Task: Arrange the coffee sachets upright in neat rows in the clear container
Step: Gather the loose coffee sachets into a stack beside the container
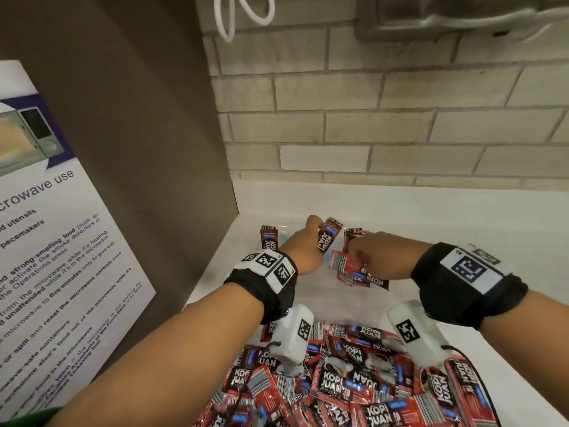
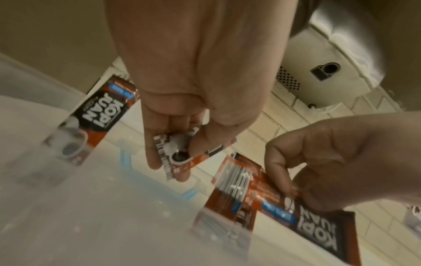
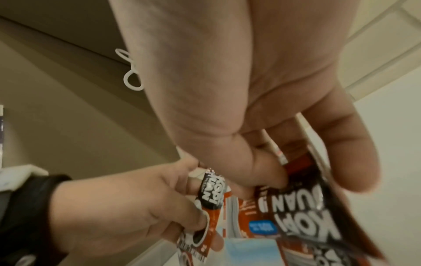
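Note:
A red and black coffee sachet (image 1: 328,238) is pinched in my left hand (image 1: 317,232), tilted above the far end of the clear container (image 1: 308,291). The left wrist view shows thumb and fingers pinching the sachet's (image 2: 180,154) lower end. My right hand (image 1: 354,254) grips a small bunch of sachets (image 1: 351,269) just to the right, low inside the container. In the right wrist view that bunch (image 3: 307,216) sits under the curled fingers. One sachet (image 1: 268,237) stands upright against the far left wall. A loose pile of sachets (image 1: 354,380) fills the near side.
A brown cabinet panel (image 1: 154,149) with a microwave notice (image 1: 46,241) closes the left side. Brick tiles (image 1: 369,118) rise behind the white counter (image 1: 462,217). A metal dispenser (image 1: 462,13) and a white cord (image 1: 234,13) hang above.

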`<state>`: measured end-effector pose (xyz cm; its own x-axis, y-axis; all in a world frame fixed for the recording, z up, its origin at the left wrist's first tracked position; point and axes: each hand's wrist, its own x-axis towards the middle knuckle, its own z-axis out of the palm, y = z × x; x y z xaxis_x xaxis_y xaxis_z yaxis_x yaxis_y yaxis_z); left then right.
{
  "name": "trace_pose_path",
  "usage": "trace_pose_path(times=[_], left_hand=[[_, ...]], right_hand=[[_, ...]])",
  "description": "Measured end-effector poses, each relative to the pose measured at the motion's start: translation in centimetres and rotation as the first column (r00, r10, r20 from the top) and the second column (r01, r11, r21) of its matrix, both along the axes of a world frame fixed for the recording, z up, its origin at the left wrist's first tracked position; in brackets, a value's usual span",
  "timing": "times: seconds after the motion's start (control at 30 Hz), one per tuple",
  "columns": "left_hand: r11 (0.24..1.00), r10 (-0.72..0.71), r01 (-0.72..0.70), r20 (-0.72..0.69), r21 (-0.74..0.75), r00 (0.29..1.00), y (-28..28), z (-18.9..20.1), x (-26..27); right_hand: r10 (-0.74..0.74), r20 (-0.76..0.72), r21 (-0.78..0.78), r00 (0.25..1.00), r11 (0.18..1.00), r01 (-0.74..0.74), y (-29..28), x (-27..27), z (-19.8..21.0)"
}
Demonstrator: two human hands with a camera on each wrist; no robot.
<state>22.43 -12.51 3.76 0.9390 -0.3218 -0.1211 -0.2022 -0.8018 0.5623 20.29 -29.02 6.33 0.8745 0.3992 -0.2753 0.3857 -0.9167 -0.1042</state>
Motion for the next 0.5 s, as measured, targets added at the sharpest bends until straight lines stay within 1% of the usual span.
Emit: trace_pose_path(times=[0.13, 0.27, 0.37, 0.5], left_hand=[[0.999, 0.045, -0.045, -0.010, -0.026, 0.999, -1.0, -0.3, 0.3], [0.998, 0.042, -0.042, -0.004, -0.036, 0.999, -1.8, -1.1, 0.6], [0.999, 0.049, -0.049, 0.036, -0.013, 0.998, -2.3, -1.5, 0.8], [0.999, 0.044, -0.044, 0.123, -0.002, 0.991, -2.7, -2.0, 1.0]], right_hand=[[-0.006, 0.048, 0.034, 0.999, 0.999, 0.005, -0.7, 0.0, 0.2], [-0.027, 0.130, 0.061, 0.991, 0.998, 0.019, -0.6, 0.1, -0.1], [-0.007, 0.208, 0.049, 0.978, 0.999, -0.003, -0.4, 0.4, -0.3], [-0.024, 0.278, 0.117, 0.960, 0.993, -0.009, -0.3, 0.5, -0.4]])
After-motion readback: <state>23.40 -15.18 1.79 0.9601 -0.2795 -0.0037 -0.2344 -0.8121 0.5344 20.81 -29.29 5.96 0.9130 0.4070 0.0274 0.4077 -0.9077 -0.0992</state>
